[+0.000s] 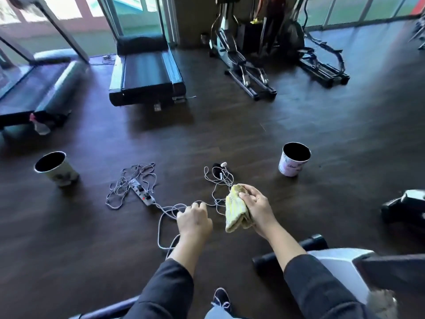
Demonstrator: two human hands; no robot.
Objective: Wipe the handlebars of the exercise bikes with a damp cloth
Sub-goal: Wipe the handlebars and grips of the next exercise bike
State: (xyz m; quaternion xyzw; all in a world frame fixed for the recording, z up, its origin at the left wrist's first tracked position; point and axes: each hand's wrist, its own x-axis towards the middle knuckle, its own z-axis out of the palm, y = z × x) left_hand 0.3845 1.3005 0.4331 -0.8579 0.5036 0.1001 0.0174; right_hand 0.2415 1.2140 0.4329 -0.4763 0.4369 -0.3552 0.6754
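The right hand [255, 207] grips a yellow cloth [236, 209] bunched and folded over itself, thumb on top and fingers wrapped beneath, just below the centre of the view at about 5 o'clock; the left hand [194, 218] beside it, at about 6 o'clock, is curled into a loose fist with nothing visibly in it, though whether its fingertips touch the white cable [170, 210] on the floor beneath cannot be told. The cloth looks soft, light and limp, so it should drape round a bar and be squeezed against it; it probably handles best gathered in the palm with a pad of folded layers facing outward, as it is held here, and being damp it may cling a little and slip less. No handlebar shows clearly: part of a white and grey machine [340, 270] lies at 4 o'clock near the right sleeve, and another dark piece of equipment [402, 208] sits at 3 o'clock. Counting: one cloth, two hands, two treadmills [147, 70] at 11 and 12 o'clock, two elliptical machines [241, 63] at 1 o'clock, two bins [294, 160] on the dark floor at 9 and 2 o'clock, one power strip [141, 192] amid tangled cable at 8 o'clock, one spray bottle [41, 126] at 10 o'clock
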